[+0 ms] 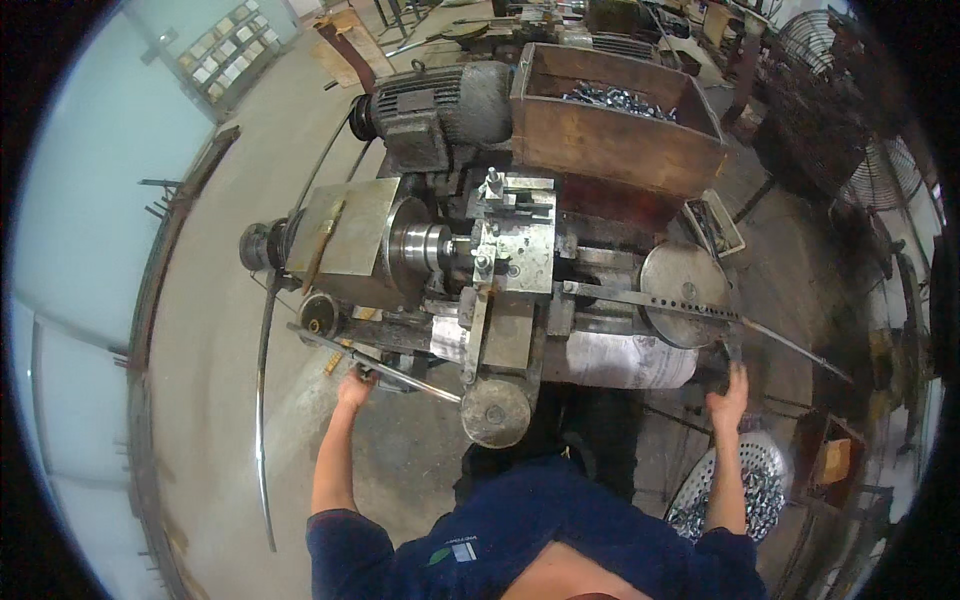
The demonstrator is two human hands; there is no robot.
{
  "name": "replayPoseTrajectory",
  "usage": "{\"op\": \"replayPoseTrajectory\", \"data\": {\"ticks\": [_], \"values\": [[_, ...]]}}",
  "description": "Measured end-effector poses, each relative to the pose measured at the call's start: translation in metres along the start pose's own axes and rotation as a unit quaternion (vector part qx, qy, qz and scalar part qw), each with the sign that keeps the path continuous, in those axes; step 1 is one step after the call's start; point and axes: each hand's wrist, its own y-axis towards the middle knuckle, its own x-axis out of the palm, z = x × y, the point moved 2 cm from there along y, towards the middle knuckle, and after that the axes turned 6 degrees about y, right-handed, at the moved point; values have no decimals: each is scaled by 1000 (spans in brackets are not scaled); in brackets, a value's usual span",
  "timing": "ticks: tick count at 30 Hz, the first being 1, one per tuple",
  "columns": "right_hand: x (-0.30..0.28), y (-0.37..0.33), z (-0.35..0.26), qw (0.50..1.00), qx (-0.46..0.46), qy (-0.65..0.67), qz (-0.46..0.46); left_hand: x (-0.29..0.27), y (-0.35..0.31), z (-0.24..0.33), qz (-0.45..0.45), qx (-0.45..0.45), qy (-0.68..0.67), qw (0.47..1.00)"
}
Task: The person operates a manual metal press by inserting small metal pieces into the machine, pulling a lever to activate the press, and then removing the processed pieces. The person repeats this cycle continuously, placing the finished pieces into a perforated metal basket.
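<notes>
Before me stands a metal lathe, its steel chuck turned toward a tool block in the middle. My left hand is closed at the machine's front left, around a small dark part mostly hidden by the fingers. Just above it, a long bright rod lever slants down to a round disc. At the front right, my right hand holds the lower end of an upright metal lever, beneath a larger round disc. A perforated flat bar crosses that disc.
Behind the lathe are an electric motor and a rusty box of small metal parts. A perforated basin of similar parts sits low at my right. A long rod hangs at the left. White sheeting covers the machine's front.
</notes>
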Motion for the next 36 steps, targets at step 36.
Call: {"op": "replayPoseTrajectory", "data": {"ticks": [36], "values": [[99,104,-505,873,-437,-4,-217,-202,-117,-107,157,-194,-38,968]]}}
